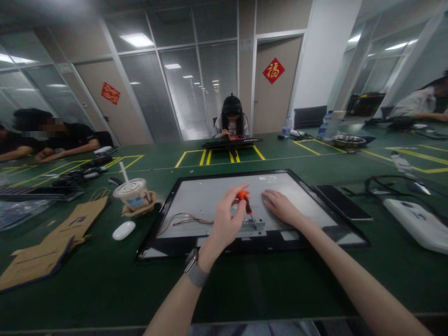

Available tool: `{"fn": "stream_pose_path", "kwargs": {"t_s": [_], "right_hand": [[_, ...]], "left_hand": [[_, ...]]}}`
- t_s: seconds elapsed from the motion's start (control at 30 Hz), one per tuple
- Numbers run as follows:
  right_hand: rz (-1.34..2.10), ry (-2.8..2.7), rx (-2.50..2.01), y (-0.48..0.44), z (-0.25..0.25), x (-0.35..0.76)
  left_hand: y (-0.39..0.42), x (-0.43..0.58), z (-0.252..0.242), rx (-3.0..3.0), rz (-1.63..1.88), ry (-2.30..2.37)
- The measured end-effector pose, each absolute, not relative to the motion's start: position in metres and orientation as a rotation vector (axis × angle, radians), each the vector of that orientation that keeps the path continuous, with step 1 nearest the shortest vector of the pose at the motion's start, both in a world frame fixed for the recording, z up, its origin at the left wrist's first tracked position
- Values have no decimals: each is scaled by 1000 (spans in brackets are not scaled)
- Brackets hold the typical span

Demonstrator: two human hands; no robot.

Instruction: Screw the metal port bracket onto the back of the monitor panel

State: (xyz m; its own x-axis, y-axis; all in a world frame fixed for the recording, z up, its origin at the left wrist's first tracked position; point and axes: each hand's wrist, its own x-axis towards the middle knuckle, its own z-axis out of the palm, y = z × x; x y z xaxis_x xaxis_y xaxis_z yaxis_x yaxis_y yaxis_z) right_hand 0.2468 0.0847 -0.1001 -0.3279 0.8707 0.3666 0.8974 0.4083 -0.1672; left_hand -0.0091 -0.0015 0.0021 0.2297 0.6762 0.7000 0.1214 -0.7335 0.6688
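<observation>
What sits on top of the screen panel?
Loose wires, a metal bracket, the right hand lying flat; the left hand holds an orange screwdriver. That flat hand covers whatever lies beneath.

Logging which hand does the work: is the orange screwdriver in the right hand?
No, the left hand grips the orange screwdriver, while the right hand lies flat on the panel.

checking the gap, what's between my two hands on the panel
The head view shows only the orange screwdriver, gripped by the left hand; beyond it, bare grey panel up to the right hand, which lies flat on it.
</observation>
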Motion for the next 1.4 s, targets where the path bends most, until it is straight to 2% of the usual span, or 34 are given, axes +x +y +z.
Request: {"fn": "stream_pose_path", "kwargs": {"t_s": [0.63, 1.0, 1.4], "right_hand": [[-103, -2269, -1532, 87, -103, 249], [-86, -2276, -1534, 87, -102, 249], [-78, -2278, -1528, 85, -100, 251]], "left_hand": [[0, -11, 0, 2084, 1485, 825], [7, -30, 13, 2002, 1966, 1018], [8, -28, 5, 2236, 1834, 1061]]}}
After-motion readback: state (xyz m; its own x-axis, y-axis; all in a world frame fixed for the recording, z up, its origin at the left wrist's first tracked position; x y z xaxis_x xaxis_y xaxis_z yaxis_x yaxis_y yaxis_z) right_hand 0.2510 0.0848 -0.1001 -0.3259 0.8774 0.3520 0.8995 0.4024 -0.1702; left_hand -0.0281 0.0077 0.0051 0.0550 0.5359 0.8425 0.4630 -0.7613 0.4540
